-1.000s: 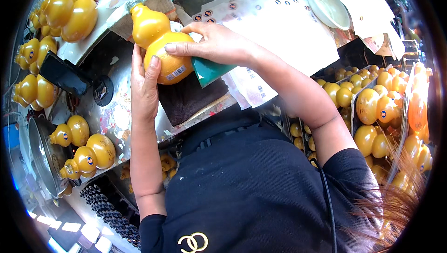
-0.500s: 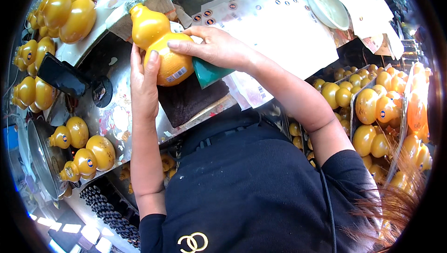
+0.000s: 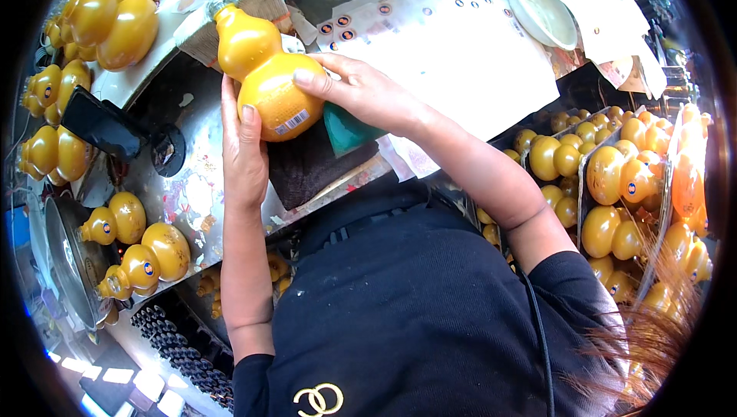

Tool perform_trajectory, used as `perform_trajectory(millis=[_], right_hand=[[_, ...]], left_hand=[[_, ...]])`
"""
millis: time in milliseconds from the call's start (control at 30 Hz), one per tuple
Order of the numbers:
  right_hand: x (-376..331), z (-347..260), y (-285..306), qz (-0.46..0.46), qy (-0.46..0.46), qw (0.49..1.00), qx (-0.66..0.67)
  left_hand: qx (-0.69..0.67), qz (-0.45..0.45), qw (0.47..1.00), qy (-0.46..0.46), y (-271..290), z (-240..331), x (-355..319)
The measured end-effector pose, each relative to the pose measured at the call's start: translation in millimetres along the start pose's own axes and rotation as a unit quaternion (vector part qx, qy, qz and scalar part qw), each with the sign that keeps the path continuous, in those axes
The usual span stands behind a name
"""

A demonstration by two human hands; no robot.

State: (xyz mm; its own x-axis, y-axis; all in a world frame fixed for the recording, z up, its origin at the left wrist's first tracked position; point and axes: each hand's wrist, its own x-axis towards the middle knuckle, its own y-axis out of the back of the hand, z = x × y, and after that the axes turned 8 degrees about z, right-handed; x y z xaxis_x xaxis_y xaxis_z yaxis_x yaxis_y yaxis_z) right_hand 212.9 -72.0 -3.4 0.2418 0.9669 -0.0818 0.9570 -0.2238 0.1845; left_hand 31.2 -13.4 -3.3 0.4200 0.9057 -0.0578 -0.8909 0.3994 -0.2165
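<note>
A yellow gourd-shaped bottle (image 3: 265,83) lies tilted between my two hands, its neck pointing to the far left and resting on a folded grey cloth (image 3: 238,14). On its wide lower bulb is a small white barcode label. My left hand (image 3: 246,140) grips the left side of that bulb, thumb on top. From the right, my right hand (image 3: 361,94) holds the same bulb with its thumb pressed on the surface. A green flat piece (image 3: 349,134) shows just under my right hand; whether the hand touches it is hidden. Beneath lies a dark cloth (image 3: 311,175).
White sticker sheets (image 3: 476,56) cover the right of the metal bench (image 3: 192,194). Beyond them stands a white bowl (image 3: 541,10). A black phone on a stand (image 3: 104,125) is at left, near several yellow gourd bottles (image 3: 146,267). Crates of similar bottles (image 3: 614,175) fill the right.
My right hand has shifted slightly right along the bulb, thumb included. My left hand has moved a little right and down. The green piece shows slightly lower; the bottle has hardly moved.
</note>
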Motion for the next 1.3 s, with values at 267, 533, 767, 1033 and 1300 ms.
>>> perform_trajectory(millis=[267,533,767,1033,1300], right_hand=[[9.8,-9.2,2.1,-0.015,-0.023,0.995,-0.093],[0.7,-5.7,4.9,0.056,-0.066,0.994,0.068],[-50.3,-17.4,0.0,0.232,0.215,0.948,0.013],[-56.8,-0.8,-46.3,0.23,0.486,0.794,-0.283],[-54.4,-3.8,-56.1,0.156,0.474,0.817,-0.291]], left_hand=[[0.061,0.04,0.997,-0.026,-13.4,7.4,5.3],[0.023,-0.011,1.0,-0.009,5.1,5.1,10.2],[0.085,-0.079,0.993,-0.01,19.1,7.2,3.1],[0.038,-0.1,0.994,0.007,21.5,9.0,3.3],[0.014,-0.102,0.995,0.004,20.1,13.5,3.6]])
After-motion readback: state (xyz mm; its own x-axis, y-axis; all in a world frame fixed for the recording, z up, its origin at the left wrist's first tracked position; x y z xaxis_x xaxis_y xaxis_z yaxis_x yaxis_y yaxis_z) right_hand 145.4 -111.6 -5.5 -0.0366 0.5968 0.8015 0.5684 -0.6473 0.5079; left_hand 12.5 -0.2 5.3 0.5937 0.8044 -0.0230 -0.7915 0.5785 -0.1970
